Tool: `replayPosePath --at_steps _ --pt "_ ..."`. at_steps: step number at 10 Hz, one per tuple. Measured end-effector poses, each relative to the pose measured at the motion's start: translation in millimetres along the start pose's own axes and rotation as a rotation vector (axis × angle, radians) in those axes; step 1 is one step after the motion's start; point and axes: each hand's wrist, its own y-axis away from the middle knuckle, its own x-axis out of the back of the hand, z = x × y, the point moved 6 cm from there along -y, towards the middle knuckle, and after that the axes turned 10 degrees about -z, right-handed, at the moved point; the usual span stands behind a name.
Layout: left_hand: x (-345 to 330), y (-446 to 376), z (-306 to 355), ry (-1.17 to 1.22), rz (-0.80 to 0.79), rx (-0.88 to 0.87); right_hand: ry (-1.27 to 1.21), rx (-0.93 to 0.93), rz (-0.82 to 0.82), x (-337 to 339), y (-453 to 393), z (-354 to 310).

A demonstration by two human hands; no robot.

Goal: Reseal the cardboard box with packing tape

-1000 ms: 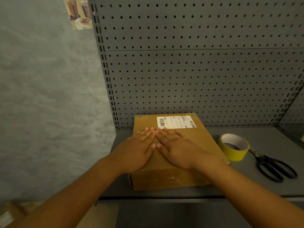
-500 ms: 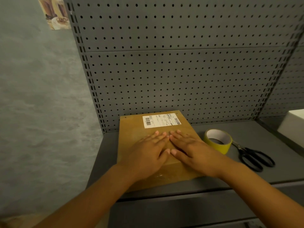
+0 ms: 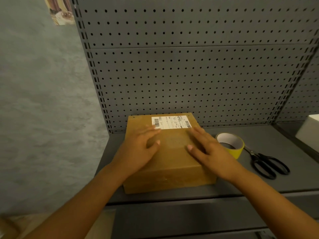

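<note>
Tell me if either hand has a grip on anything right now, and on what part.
Nothing is gripped. The left hand and right hand lie flat, fingers straight, on the cardboard box top. The tape roll and scissors sit untouched.

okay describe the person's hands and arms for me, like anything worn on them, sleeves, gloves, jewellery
Both arms are bare from the bottom of the frame to the wrists: no sleeves in view. The left hand and right hand wear no gloves, and no rings, watch or bracelets show. The fingernails look short and unpainted.

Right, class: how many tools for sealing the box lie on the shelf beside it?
2. The yellow tape roll sits just right of the cardboard box; the black scissors lie right of the roll. Nothing more shows, though the hands could hide something small.
</note>
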Motion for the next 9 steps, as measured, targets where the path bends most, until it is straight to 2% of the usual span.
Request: replayPosePath --at_steps 1,2,3,5,8,9 --pt "17 7 -38 0.092 0.089 0.322 -0.279 -0.187 0.068 8 -5 18" --pt "8 15 -59 0.445 0.032 0.563 -0.446 -0.302 0.025 2 -10 28" --pt "-9 20 -63 0.738 0.016 0.638 -0.524 -0.329 0.043 -1 -11 31" --pt "-11 27 -62 0.880 0.021 0.585 -0.563 -0.329 0.040 -6 -3 30" --pt "-8 32 -64 0.790 -0.022 0.568 -0.539 -0.290 0.019 -7 1 29" --pt "11 29 -60 0.520 0.119 0.559 -0.420 -0.240 0.079 9 3 22"
